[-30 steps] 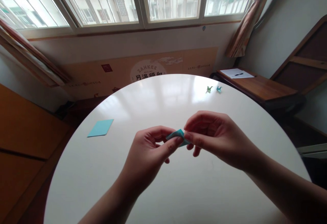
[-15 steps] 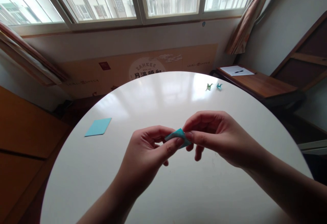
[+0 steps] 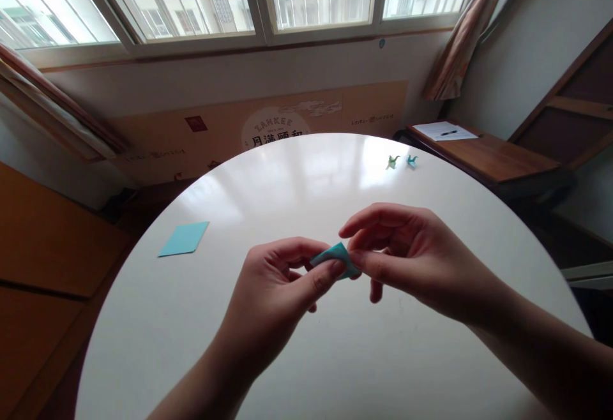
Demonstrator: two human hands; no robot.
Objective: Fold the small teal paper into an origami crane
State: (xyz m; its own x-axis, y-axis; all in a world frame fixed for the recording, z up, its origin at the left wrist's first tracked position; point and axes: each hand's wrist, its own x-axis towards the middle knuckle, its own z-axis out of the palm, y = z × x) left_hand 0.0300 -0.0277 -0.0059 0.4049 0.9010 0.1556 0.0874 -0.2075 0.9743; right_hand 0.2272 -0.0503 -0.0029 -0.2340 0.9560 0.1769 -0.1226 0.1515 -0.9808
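Observation:
A small folded piece of teal origami paper is held above the middle of the table. My left hand pinches it, thumb on the near face and fingers behind. My right hand has its thumb at the paper's right corner, with the index finger raised off it and the other fingers curled behind. Part of the paper is hidden by my left thumb. A flat light-blue stack of square paper lies to the left of my hands.
The white round table fills the middle. Near its far right edge stand a green paper crane and a blue paper crane. Beyond, a wooden desk bears a paper sheet and a pen. Windows line the back wall.
My right index finger has lifted away from the folded paper, and the right hand has shifted slightly. My left hand keeps its pinch almost unmoved.

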